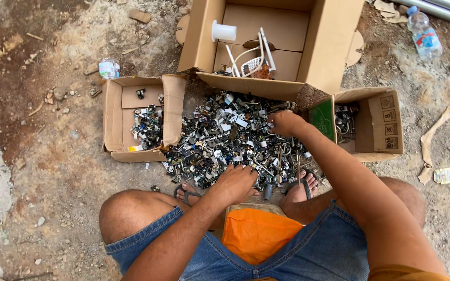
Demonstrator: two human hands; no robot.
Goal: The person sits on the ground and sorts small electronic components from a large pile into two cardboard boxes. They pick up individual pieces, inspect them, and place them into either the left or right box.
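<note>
Head view looks straight down: denim shorts [308,250] and an orange cloth [259,231] sit nearest, with bare knees either side and sandalled feet just beyond. Left hand [237,183] is pressed palm-down on the near edge of the heap of small scrap parts [225,135], fingers curled into the pieces; whether it pinches anything, I cannot tell. Right hand [286,124] reaches further, over the heap's right side, fingers bunched together down among the bits, its catch hidden. That heap lies on bare dirt, between three cardboard boxes. Small box [118,112] on the left holds similar dark bits; small box [378,122] on the right holds a green board and metal pieces. Farthest, a large box [321,44] holds white plastic items. Plastic bottle [424,32] lies top right.
</note>
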